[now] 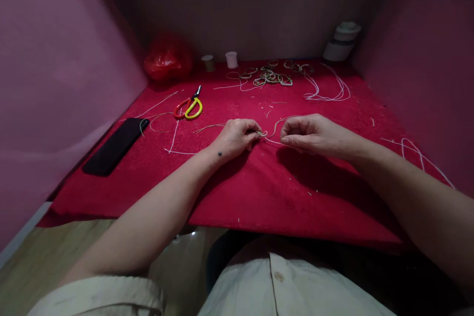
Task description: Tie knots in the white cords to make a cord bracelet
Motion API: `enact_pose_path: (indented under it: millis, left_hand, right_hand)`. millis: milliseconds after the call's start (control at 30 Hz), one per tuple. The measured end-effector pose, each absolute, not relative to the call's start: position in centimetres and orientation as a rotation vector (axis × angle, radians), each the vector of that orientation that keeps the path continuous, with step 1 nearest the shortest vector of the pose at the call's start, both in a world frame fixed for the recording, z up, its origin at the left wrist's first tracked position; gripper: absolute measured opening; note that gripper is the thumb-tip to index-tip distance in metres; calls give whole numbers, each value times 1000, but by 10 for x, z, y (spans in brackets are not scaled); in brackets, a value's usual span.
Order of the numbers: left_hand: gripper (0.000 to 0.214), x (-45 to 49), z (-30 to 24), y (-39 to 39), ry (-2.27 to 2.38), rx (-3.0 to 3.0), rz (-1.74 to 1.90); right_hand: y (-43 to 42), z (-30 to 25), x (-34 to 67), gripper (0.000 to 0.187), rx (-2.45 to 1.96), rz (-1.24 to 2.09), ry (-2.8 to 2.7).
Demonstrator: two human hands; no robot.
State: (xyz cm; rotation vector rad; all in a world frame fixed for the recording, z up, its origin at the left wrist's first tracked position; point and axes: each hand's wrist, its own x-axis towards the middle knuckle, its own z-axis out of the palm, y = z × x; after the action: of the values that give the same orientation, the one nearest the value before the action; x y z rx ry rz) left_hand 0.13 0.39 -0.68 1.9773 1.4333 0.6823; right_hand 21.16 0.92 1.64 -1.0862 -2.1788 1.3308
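Note:
My left hand [237, 137] and my right hand [309, 134] rest on the red cloth [259, 182] near the middle of the table. Both are closed in a pinch on a thin pale cord [267, 137] that runs between them, with a small loop or knot between the fingertips. One end of the cord curves away behind my right hand, another trails to the left of my left hand.
Red and yellow scissors [189, 106] and a black phone [116, 145] lie to the left. Finished cord bracelets [270, 76], loose white cords [328, 91], two small cups [231, 59], a red bag [168, 59] and a white container [342, 39] sit at the back. Pink walls close in.

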Motion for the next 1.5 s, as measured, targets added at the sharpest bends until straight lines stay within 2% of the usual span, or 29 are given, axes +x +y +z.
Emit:
enact_pose_path:
  millis: [200,300,400,567,733,900,1100,1500]
  left_hand:
    - [11,0,-8,4,1420,1977,673]
    - [10,-1,-8,5,1406,1967,666]
    - [10,-1,-7,5,1393,1954,657]
    - [11,-1,-6,5,1385,1937,659]
    - [11,-2,-7,5,1372,1941,676]
    - [11,-2,-7,5,1374,1884,680]
    - [9,-3,-4,6,1347,1724,670]
    - [8,-5,-3,2,1355,1714,766]
  right_hand:
    - [14,18,216,14,-1416,572,-2604]
    - [15,19,218,16,-1528,456,-2706]
    - [17,20,221,19,-1430,765,-2576]
    - [19,11,219,20,-1085,1467,-1832]
    - [17,-4,206,17,-790,1741,-1403]
    - [22,-9,201,20,-865,1798,-1394]
    - [26,-8,204,22,-1086,1446,-1681]
    - [41,-21,200,18,-1201,350,-2263]
